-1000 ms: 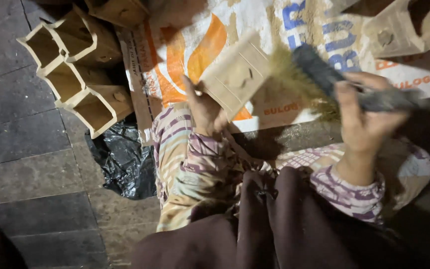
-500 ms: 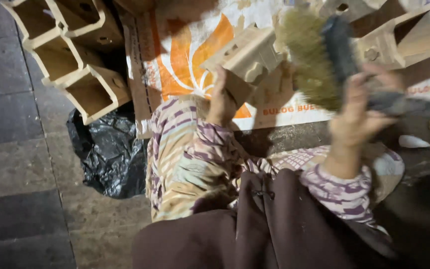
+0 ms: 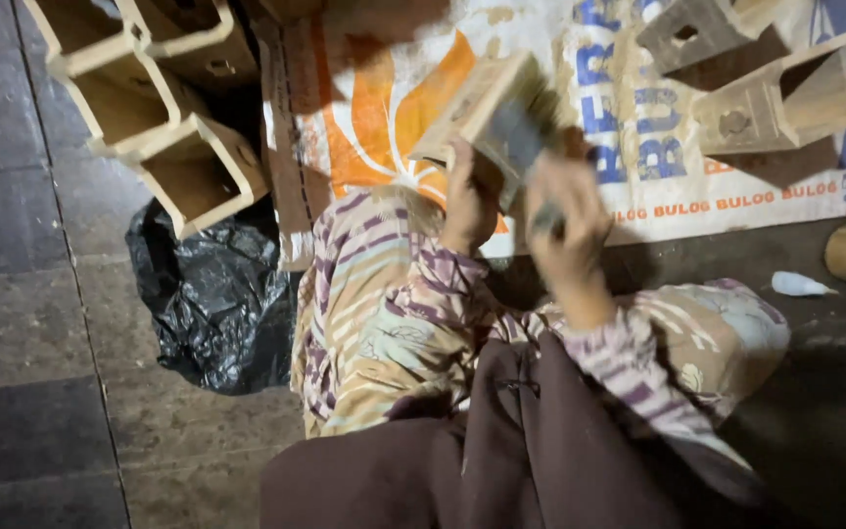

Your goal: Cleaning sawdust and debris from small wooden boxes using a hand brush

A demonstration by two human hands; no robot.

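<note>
i am holding a small wooden box (image 3: 490,110) up in my left hand (image 3: 469,196), fingers wrapped round its lower end, over the printed sack (image 3: 638,147) spread on the floor. my right hand (image 3: 565,220) is closing tight round the handle of a brush (image 3: 526,137), whose head is lying against the box's face; the motion is blurring it. left of the sack, open wooden boxes (image 3: 149,108) are sitting stacked, with a black plastic bag (image 3: 212,294) just below them.
</note>
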